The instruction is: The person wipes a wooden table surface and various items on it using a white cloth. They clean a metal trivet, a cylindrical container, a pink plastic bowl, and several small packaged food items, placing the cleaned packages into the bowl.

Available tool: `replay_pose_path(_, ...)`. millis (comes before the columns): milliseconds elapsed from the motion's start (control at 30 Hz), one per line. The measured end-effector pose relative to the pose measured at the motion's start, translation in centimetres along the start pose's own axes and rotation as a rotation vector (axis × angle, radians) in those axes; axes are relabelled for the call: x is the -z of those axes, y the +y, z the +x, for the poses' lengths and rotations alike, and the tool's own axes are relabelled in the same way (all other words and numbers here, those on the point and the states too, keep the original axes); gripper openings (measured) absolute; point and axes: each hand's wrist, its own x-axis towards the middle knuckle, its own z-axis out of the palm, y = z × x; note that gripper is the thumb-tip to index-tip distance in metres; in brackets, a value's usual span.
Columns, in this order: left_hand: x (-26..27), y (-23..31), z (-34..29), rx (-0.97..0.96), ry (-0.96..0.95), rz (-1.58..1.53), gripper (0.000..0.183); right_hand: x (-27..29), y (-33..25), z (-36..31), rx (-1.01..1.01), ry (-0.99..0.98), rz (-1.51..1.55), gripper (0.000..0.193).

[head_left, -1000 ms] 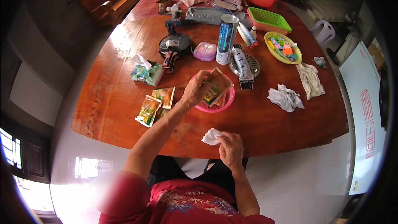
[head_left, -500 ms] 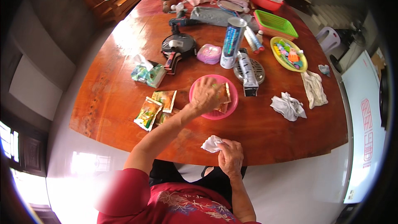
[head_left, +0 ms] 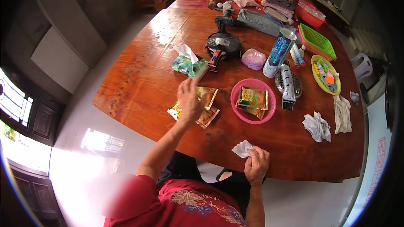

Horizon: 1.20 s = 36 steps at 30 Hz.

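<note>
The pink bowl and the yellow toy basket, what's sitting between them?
In the head view, a long narrow box, overlapping a round metal dish, lies between the pink bowl and the yellow toy basket.

Object counts, red-brown wooden table (head_left: pixel 139 88).
One round pink plastic bowl (head_left: pixel 234 92); flat gold-and-green packets (head_left: pixel 253 96), at least two inside, at least three outside; one oval yellow plastic basket (head_left: pixel 313 65); one tall blue-silver cylinder (head_left: pixel 279 52); one rounded purple case (head_left: pixel 253 59).
</note>
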Motion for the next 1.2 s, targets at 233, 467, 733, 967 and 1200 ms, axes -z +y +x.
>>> replay_pose_path(233,4.2,-6.9,-2.7,0.414,-0.456,-0.028,0.064,0.3,-0.3,0.1,0.01,-0.006,-0.049,0.026)
replay_pose_path(467,5.9,-5.4,-5.5,0.578,-0.328,-1.051,0.034,0.1,0.0,-0.2,-0.006,0.02,-0.013,0.027)
replay_pose_path(733,4.6,6.1,-9.8,0.232,-0.768,-1.035,0.057,0.3,2.3,-0.7,-0.46,0.206,0.636,0.022)
replay_pose_path(967,6.0,7.4,-13.8,-0.285,-0.369,-0.43,0.051,0.8,3.1,-1.3,-0.677,0.292,0.852,0.025)
replay_pose_path(1200,6.0,4.7,-18.3,-0.569,-0.514,-0.362,0.05,-2.4,-4.8,0.9,0.183,-0.18,0.241,0.026)
